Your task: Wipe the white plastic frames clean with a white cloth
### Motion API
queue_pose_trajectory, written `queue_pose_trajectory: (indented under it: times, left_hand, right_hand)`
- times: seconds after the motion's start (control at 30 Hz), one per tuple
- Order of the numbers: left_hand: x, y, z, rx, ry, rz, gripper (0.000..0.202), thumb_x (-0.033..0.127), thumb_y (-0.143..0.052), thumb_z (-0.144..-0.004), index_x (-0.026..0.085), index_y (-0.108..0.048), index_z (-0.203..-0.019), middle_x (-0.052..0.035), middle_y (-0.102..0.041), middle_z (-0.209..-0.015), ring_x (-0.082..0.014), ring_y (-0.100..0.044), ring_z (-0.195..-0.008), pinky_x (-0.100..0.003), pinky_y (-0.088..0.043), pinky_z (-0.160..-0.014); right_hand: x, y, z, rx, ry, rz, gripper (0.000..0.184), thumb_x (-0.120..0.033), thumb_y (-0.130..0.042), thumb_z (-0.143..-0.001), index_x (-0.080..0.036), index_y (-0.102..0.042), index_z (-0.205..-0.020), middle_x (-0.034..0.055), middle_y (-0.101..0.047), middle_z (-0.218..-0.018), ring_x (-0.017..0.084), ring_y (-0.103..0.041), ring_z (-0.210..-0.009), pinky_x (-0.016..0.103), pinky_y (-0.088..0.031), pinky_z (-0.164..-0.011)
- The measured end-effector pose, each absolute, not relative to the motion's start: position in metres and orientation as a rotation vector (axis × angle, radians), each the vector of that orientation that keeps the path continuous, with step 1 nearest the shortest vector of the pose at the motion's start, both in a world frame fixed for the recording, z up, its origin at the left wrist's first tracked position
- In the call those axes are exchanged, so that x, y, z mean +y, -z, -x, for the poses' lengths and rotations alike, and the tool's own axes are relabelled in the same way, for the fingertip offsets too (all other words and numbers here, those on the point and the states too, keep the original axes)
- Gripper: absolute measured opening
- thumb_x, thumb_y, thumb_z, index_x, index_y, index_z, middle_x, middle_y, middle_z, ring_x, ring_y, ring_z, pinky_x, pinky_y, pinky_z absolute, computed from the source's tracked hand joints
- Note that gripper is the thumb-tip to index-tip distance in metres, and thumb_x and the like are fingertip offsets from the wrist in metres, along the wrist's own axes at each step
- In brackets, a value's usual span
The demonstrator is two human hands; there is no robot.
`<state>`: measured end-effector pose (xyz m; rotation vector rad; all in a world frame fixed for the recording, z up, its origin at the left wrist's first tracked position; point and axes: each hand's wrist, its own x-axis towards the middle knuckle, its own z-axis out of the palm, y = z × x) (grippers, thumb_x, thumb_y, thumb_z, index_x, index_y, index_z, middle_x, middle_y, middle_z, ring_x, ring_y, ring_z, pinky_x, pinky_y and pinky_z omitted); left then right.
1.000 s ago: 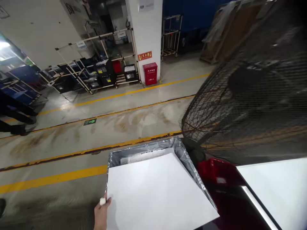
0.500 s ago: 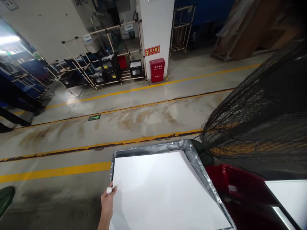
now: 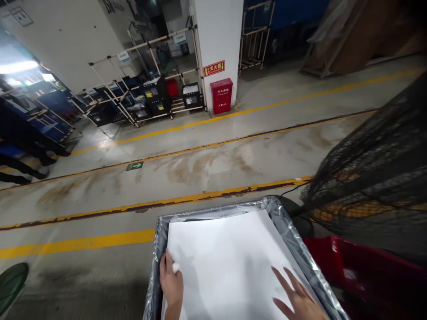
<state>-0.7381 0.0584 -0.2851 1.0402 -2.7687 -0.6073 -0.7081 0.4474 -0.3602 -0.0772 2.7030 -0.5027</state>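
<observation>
A white sheet [image 3: 227, 262] lay flat in the mouth of a foil-lined box [image 3: 293, 231] at the bottom centre of the view, with the silver liner showing along its far, left and right edges. The left hand [image 3: 171, 284] rested on the sheet's left margin, fingers extended and close together, one fingertip wrapped in white; nothing was gripped. The right hand [image 3: 296, 298] lay palm down on the sheet's near right part, fingers spread wide and flat, also gripping nothing. Just right of the box stood a red bin [image 3: 367, 271], with a black wire mesh guard [image 3: 373, 178] above it. Beyond the box a yellow floor line [image 3: 76, 243] crossed the concrete. Well apart, a red cabinet [image 3: 221, 95] stood against a white pillar [image 3: 218, 35], beside pipe racks [image 3: 143, 98] loaded with dark crates.
</observation>
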Motion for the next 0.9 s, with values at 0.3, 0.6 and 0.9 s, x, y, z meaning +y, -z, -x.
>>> queue_pose_trajectory:
  times: [0.3,0.6,0.9]
  left_hand:
    - [0.101,0.372,0.731,-3.114,0.184,-0.806,0.08,-0.012,-0.031,-0.071,0.032,-0.05,-0.135,-0.0138,-0.03,-0.155,-0.0347,-0.017,-0.145,-0.065,-0.025,-0.106]
    - [0.096,0.404,0.73,-3.189,0.124,-0.881,0.069,-0.005,-0.029,-0.079,0.027,-0.048,-0.137,-0.0135,-0.035,-0.153,-0.0301,-0.021,-0.145,-0.058,-0.031,-0.106]
    - [0.174,0.383,0.736,-3.344,0.539,-0.868,0.082,-0.011,-0.033,-0.064,0.029,-0.053,-0.133,-0.0044,-0.036,-0.151,-0.027,-0.023,-0.144,-0.057,-0.022,-0.113]
  right_hand:
    - [0.39,0.423,0.764,2.548,0.086,-0.021,0.089,-0.024,-0.076,-0.079,-0.031,-0.023,-0.151,0.0098,-0.007,-0.158,0.043,-0.014,-0.139,0.061,-0.039,-0.1]
    - [0.392,0.454,0.751,2.51,0.104,-0.071,0.091,-0.023,-0.078,-0.079,-0.029,-0.022,-0.152,0.0121,-0.007,-0.158,0.043,-0.02,-0.138,0.053,-0.047,-0.096]
    - [0.419,0.423,0.713,2.662,0.555,-0.076,0.074,-0.029,-0.075,-0.079,-0.024,-0.04,-0.145,0.0116,-0.025,-0.154,0.034,-0.039,-0.131,0.045,-0.051,-0.094]
